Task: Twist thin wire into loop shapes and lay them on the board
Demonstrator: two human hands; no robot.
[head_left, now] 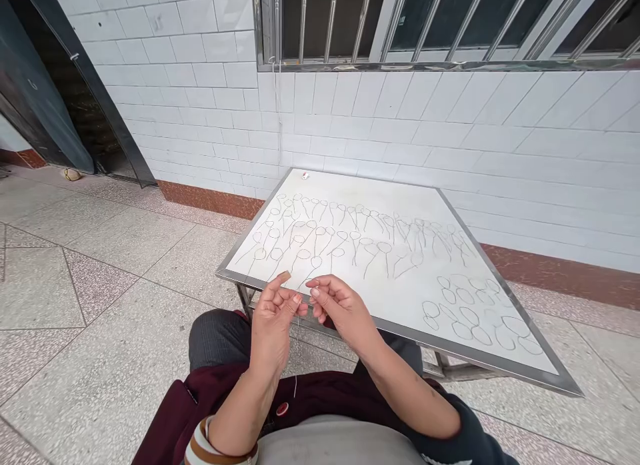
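My left hand (273,322) is closed in a pinch just off the table's near edge, with a thin pale thread (295,385) hanging below its fingertips toward my lap. A tan covering sits on its index fingertip (285,276). Close beside it, my right hand (345,312) also pinches with thumb and fingers; whatever lies between them is too fine to make out. Beyond my hands, several thin dark loops with straight tails (316,261) lie in rows on the white-topped table (325,182). Several loops without visible tails (469,316) are grouped at the right.
A small red-and-white object (305,176) lies at the table's far left corner. Behind stands a white tiled wall (210,85) with a barred window (425,25). To the left is a dark doorway (75,72). My knees (220,338) are under the near edge.
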